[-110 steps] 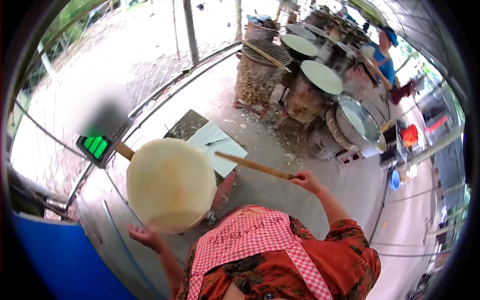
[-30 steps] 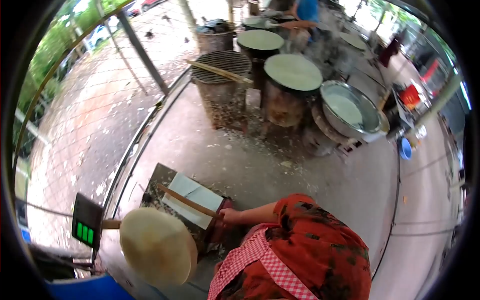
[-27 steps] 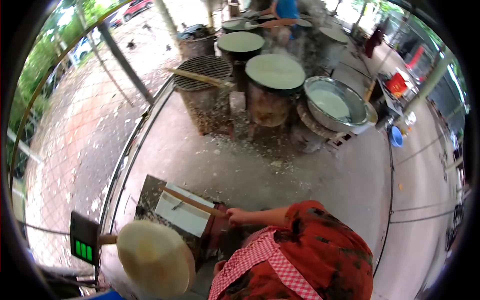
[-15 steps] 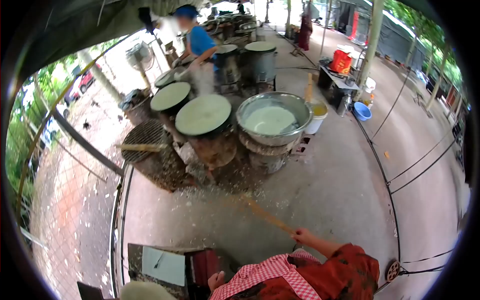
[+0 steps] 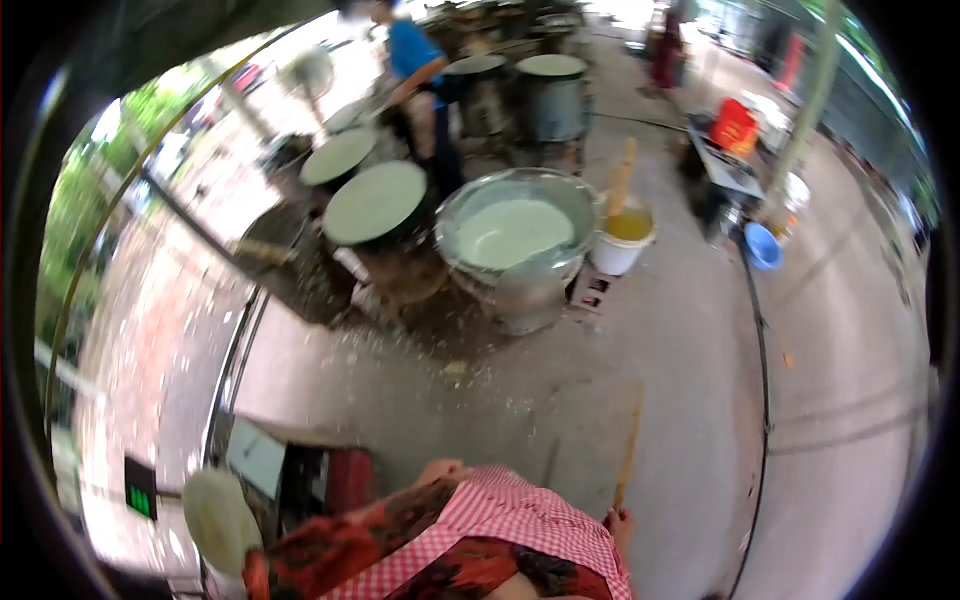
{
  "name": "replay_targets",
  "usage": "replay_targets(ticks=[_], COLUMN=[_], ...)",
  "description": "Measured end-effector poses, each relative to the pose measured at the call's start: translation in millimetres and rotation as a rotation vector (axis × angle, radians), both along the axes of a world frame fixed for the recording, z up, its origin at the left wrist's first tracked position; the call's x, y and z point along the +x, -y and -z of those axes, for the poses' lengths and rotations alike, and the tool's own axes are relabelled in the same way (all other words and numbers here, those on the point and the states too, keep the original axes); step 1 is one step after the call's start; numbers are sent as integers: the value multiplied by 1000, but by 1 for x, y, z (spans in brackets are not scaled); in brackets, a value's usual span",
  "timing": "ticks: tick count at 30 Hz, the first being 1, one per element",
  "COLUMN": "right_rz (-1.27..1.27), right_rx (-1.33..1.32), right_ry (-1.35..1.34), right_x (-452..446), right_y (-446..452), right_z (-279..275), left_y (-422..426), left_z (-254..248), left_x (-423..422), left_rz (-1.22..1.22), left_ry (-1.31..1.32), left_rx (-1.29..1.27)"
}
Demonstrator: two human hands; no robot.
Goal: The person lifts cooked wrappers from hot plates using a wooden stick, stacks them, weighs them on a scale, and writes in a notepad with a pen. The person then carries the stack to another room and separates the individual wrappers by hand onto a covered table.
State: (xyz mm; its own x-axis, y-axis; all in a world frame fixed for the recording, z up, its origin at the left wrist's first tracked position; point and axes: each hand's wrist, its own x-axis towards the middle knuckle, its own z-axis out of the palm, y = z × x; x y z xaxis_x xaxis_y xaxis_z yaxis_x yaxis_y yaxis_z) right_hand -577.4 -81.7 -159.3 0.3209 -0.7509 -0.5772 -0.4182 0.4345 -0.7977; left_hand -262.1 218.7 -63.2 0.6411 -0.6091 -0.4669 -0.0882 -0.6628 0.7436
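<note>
My right hand [image 5: 620, 522] grips the lower end of a long, thin wooden stick [image 5: 630, 440], which points up and away from me over the concrete floor. My left hand [image 5: 440, 469] is at the front of my red checked apron, blurred, and its fingers do not show clearly. Ahead stands a wide metal basin [image 5: 452, 245] of pale, whitish liquid [image 5: 515, 232] on a round stove. Beside it is a white bucket [image 5: 615, 260] with yellowish contents and a wooden handle [image 5: 622, 180] sticking out. To its left is a large pot with a pale, flat top [image 5: 375, 203].
More round stoves and pots [image 5: 553, 100] stand behind, near a person in a blue shirt [image 5: 412, 50]. A grated stove [image 5: 285, 250] is at left. Close by are a scale [image 5: 140, 488] and a small table with a pale sheet [image 5: 255, 455]. A blue bowl [image 5: 763, 247] lies at right.
My view has turned and moved closer to the pots. The stick has swung from pointing left to nearly straight ahead. My left hand has come forward beside the apron. The person in blue has straightened up.
</note>
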Motion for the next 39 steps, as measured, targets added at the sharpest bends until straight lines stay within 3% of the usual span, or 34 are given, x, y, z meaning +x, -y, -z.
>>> replay_targets(ticks=[3,6,10,12,15,22,28,31,34,35,37,39], right_rz=[76,126,35,4,21,90,49,-13,-111,-155,-259,-373], right_rx=[60,79,-47,-82,-84,-70,-64,-88,-153,-208,-349,-282], right_ry=[82,114,77,23,-62,-108,-138,-154,-164,-148,-62,-188], right_x=[12,26,26,49,103,182,222,219,201,196,178,289], right_y=[54,107,201,256,332,496,651,743,839,871,946,972], right_z=[10,5,3,1,-17,-29,2,19,47,64,148,-9], left_y=[69,138,240,300,383,532,670,751,826,844,864,902], left_z=[-25,-18,52,61,21,13,-1,25,98,122,147,93], left_x=[19,36,49,64,97,156,198,211,212,219,226,231], left_rz=[81,158,127,113,122,238,92,81,141,125,83,-31], left_ry=[-39,-82,-215,-172,-184,-289,-298,-266,-52,-130,-307,-288], left_rx=[-67,-76,-420,-387,-343,-134,-353,-263,-270,-209,-84,-70])
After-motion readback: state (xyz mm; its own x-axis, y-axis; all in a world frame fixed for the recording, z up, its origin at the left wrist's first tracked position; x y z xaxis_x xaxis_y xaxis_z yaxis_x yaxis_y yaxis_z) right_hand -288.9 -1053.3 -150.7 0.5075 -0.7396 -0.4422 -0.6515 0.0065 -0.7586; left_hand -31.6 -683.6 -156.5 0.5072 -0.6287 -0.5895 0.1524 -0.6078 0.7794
